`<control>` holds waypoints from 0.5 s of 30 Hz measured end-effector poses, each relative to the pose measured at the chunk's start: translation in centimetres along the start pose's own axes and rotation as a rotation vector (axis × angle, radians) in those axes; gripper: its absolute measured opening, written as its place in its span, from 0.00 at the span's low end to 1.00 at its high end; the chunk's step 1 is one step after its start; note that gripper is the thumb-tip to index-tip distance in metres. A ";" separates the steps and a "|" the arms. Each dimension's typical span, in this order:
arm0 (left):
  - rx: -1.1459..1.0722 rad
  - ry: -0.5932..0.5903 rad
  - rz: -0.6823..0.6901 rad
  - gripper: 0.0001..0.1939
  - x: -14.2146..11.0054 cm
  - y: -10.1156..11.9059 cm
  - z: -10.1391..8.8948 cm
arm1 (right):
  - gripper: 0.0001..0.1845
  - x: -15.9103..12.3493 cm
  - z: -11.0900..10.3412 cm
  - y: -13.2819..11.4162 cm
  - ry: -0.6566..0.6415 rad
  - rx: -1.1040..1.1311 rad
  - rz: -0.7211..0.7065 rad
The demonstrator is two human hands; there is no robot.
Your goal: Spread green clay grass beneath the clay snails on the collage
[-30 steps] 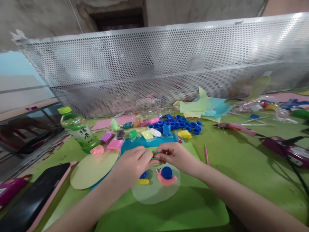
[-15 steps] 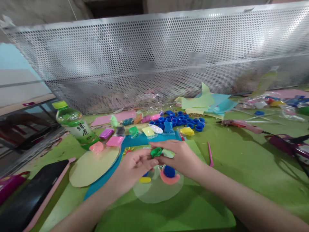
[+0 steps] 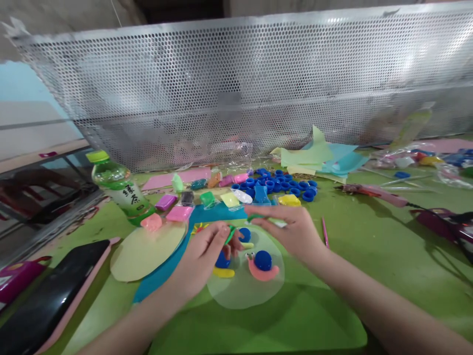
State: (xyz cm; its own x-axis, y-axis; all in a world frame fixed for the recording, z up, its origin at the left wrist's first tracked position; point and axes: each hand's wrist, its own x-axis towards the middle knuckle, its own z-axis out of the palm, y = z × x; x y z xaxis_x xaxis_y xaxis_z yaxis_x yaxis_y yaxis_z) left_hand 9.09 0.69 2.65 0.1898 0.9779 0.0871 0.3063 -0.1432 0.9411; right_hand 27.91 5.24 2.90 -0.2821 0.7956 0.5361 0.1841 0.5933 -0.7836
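Between the thumb and fingers of my left hand [image 3: 207,246] is a piece of green modelling clay [image 3: 231,234]. My right hand [image 3: 291,224], apart from it and a little higher, pinches another bit of green clay [image 3: 254,217]. Below both hands lies a pale rounded paper cutout [image 3: 236,296] on a green board [image 3: 295,315]. On it sits a snail shape with a pink clay body [image 3: 260,273], small eyes and a blue bottle-cap shell [image 3: 263,260]. A yellow clay strip [image 3: 223,272] with a blue round piece is partly hidden by my left hand.
Clay packets [image 3: 179,213] and several blue caps [image 3: 284,183] line the back. At left stand a green tea bottle [image 3: 123,190], a pale paper disc [image 3: 144,256] and a phone [image 3: 55,291]. A glue gun [image 3: 377,194] and pink stick [image 3: 324,231] lie right; a perforated metal panel [image 3: 166,98] rises behind.
My hands were together on one green clay lump. They have moved apart, the right one up and to the right, and green clay now shows in each.
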 end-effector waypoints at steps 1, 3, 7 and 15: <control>-0.013 -0.006 -0.015 0.20 0.1 0.0 0.2 | 0.16 -0.2 0.3 -0.1 -0.047 0.007 -0.015; -0.040 -0.003 -0.046 0.20 0.2 -0.2 0.6 | 0.20 -0.7 1.0 -0.4 -0.147 0.022 -0.050; -0.092 0.046 -0.093 0.25 0.6 -0.7 1.3 | 0.28 -1.3 2.0 -0.4 -0.298 0.006 -0.215; -0.042 0.122 -0.046 0.26 0.7 -0.9 2.1 | 0.19 -2.0 3.2 0.4 -0.154 0.010 -0.154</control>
State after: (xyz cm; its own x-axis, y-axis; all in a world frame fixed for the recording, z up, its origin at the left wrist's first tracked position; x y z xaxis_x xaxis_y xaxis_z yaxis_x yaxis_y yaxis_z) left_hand 10.90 1.16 1.19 0.0610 0.9949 0.0801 0.2718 -0.0938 0.9578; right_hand 25.55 3.54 0.50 -0.4472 0.6672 0.5957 0.1184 0.7043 -0.6999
